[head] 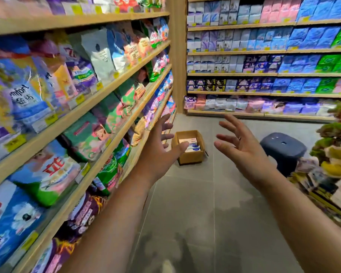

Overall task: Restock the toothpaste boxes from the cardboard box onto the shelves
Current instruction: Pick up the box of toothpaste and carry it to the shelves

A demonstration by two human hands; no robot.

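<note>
A small open cardboard box (191, 159) sits on the grey tile floor near the foot of the left shelving, well ahead of me. White and blue toothpaste boxes (191, 145) lie inside it. My left hand (159, 146) is stretched forward with fingers spread, holding nothing, its thumb overlapping the box in view. My right hand (238, 142) is also raised with fingers spread and empty, to the right of the box. Both hands are in the air, apart from the box.
Wooden shelves (114, 123) packed with detergent bags run along my left. More shelves (264, 73) of packaged goods fill the far wall. A dark plastic stool (282, 147) stands right of the box. A cluttered display (333, 164) juts in at the right edge.
</note>
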